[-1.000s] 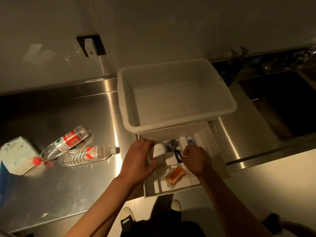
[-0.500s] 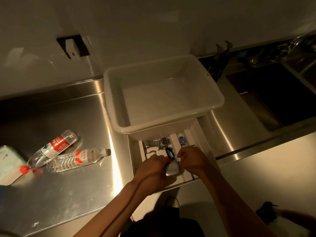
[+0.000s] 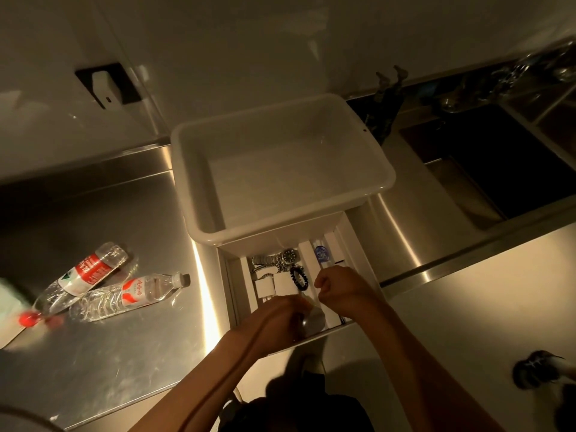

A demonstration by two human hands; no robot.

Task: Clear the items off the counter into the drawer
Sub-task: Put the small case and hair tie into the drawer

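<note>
The white drawer (image 3: 361, 244) stands pulled out below the counter edge. Inside lie a metal watch (image 3: 286, 258), a black bead bracelet (image 3: 299, 278), a blue-labelled tube (image 3: 321, 254) and white boxes (image 3: 282, 285). My left hand (image 3: 274, 319) is low at the drawer's front, fingers closed on a small white case (image 3: 313, 321). My right hand (image 3: 339, 291) is a closed fist just right of it, over the drawer; nothing shows inside it. Two plastic water bottles (image 3: 90, 272) (image 3: 131, 294) lie on the steel counter (image 3: 109, 353) at the left.
A large empty white tub (image 3: 386, 169) sits on the counter and overhangs the drawer's back. A dark sink (image 3: 498, 157) lies to the right. A pale pack (image 3: 6, 300) shows at the far left edge, and a shoe (image 3: 536, 369) on the floor at lower right.
My left hand carried the white case from above the watch down to the drawer's front. My right hand stayed near the bracelet.
</note>
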